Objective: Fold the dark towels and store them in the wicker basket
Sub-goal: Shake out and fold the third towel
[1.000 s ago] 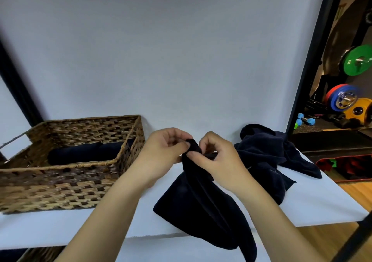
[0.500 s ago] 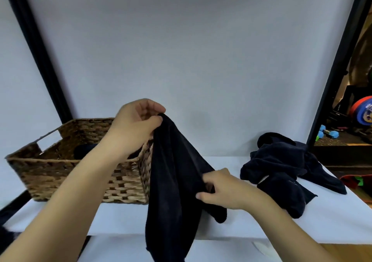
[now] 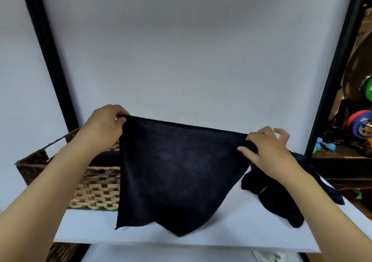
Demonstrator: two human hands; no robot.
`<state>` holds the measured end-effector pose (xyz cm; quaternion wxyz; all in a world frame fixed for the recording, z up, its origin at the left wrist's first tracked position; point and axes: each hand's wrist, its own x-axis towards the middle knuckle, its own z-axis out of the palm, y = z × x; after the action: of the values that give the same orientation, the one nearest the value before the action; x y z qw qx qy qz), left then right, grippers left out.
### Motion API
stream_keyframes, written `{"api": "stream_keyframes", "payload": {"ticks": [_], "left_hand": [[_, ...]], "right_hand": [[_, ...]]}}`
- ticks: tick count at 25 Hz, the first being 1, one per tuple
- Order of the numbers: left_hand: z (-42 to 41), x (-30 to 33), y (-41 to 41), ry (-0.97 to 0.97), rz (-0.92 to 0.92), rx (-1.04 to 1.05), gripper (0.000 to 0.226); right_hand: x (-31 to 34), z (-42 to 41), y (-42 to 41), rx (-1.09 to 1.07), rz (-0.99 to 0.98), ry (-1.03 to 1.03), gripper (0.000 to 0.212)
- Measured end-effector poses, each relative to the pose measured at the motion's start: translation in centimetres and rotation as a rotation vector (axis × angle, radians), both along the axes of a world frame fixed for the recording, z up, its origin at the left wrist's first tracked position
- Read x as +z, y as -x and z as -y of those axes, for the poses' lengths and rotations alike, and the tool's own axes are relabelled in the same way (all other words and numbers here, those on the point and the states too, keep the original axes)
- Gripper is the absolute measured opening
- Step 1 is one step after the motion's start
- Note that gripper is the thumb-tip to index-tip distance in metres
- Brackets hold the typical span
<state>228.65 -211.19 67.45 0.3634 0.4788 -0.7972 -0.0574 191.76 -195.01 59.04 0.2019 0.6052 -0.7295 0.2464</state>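
Both hands (image 3: 104, 125) (image 3: 267, 149) hold towel (image 3: 177, 173) (label-free) spread.

Head-worn camera — looks forward and down, close over table (image 3: 231, 229).

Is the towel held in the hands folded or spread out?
Spread out. The left hand and right hand pinch its top corners, so the towel hangs as one open sheet.
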Motion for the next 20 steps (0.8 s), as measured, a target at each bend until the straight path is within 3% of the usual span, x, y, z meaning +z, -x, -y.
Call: {"api": "stream_keyframes", "payload": {"ticks": [4,6,12,14,16,18,20], "left_hand": [[0.4,0.3,0.8,-0.021,-0.033,-0.036,0.016],[0.8,0.9,1.0,-0.057,-0.057,-0.066,0.013],[1.3,1.9,1.4,-0.112,-0.251,-0.185,0.010],[1.6,2.2,1.5,-0.113,-0.312,-0.195,0.010],[2.1,2.4,1.2,-0.133,-0.310,-0.204,0.013],[2.3,2.5,1.0,-0.136,-0.280,-0.218,0.014],[2.1,2.6,0.9,-0.137,-0.270,-0.232,0.013]], "right_hand": [[3.8,0.2,0.7,-0.257,-0.207,-0.062,0.035],[4.6,0.0,1.6,-0.278,-0.263,-0.034,0.035],[6.9,-2.4,1.8,-0.211,-0.107,0.242,0.022],[7.6,-3.4,1.7,-0.274,-0.124,0.158,0.032],[7.4,-4.3,1.6,-0.354,-0.238,-0.084,0.047],[7.2,-5.4,1.6,-0.290,-0.119,-0.109,0.052],[7.8,-6.6,0.9,-0.137,0.198,0.068,0.037]]}}
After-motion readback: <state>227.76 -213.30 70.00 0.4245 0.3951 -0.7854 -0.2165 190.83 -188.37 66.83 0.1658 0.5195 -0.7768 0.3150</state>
